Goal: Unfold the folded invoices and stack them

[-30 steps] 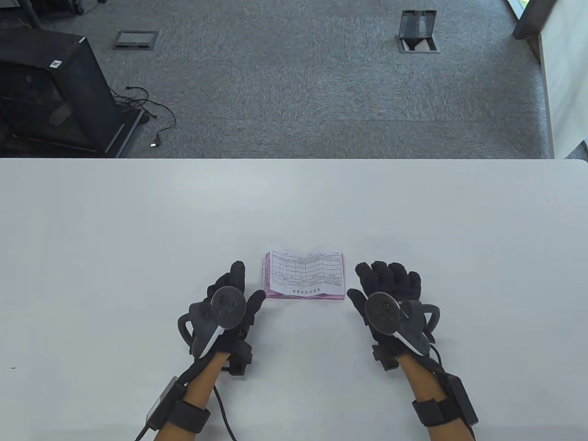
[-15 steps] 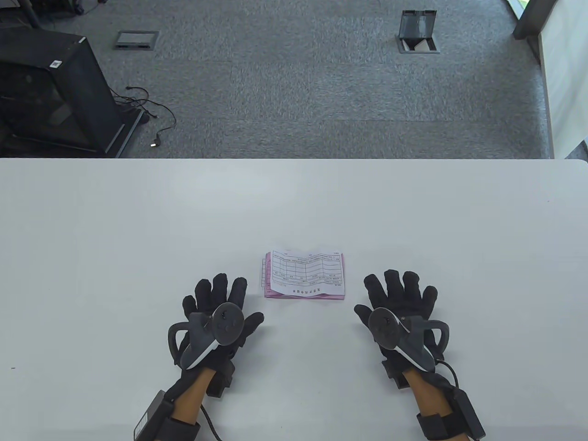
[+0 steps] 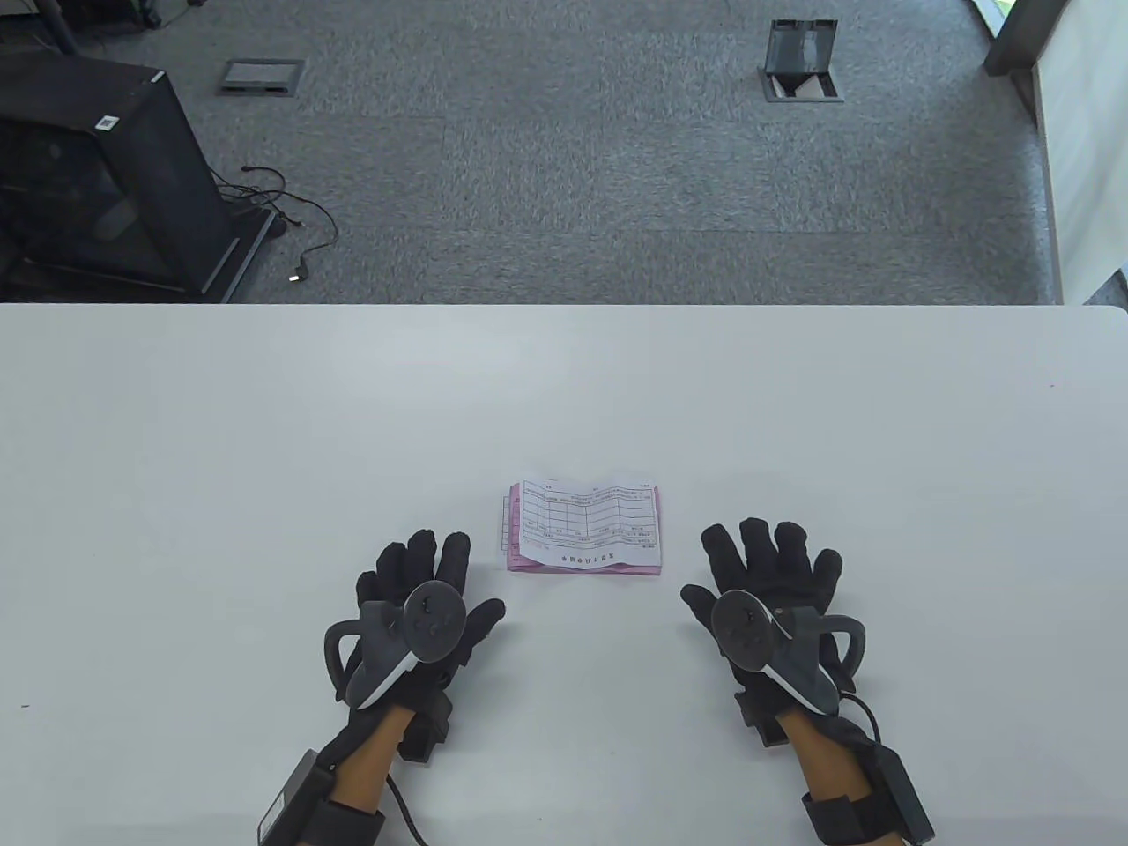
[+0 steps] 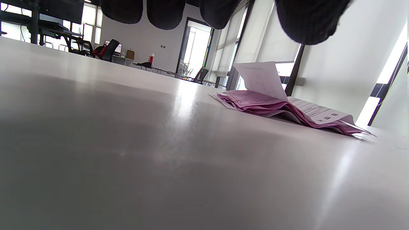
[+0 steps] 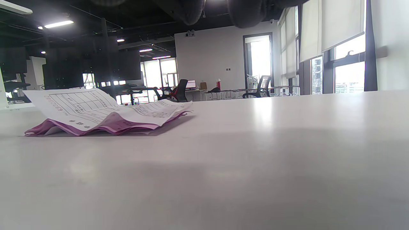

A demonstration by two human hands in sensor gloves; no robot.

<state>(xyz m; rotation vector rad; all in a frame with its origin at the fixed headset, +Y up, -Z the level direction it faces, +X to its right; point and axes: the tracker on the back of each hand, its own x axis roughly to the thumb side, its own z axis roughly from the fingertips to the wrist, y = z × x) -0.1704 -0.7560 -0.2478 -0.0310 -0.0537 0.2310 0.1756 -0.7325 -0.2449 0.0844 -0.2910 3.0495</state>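
A small stack of invoices [image 3: 586,530], a white printed sheet on top of pink ones, lies on the white table [image 3: 264,423] near the front middle. It is creased and not quite flat, with one flap standing up in the left wrist view [image 4: 281,102]; it also shows in the right wrist view [image 5: 105,116]. My left hand [image 3: 423,582] rests flat on the table, fingers spread, just left of and below the stack, holding nothing. My right hand [image 3: 771,568] rests flat with fingers spread just right of the stack, holding nothing.
The table's far edge [image 3: 564,305] runs across the middle of the table view, with grey carpet beyond. A black cabinet [image 3: 106,176] with cables stands on the floor at the far left.
Both hands have drawn back from the sides of the stack toward me and now lie flat with fingers spread. The stack has not moved.
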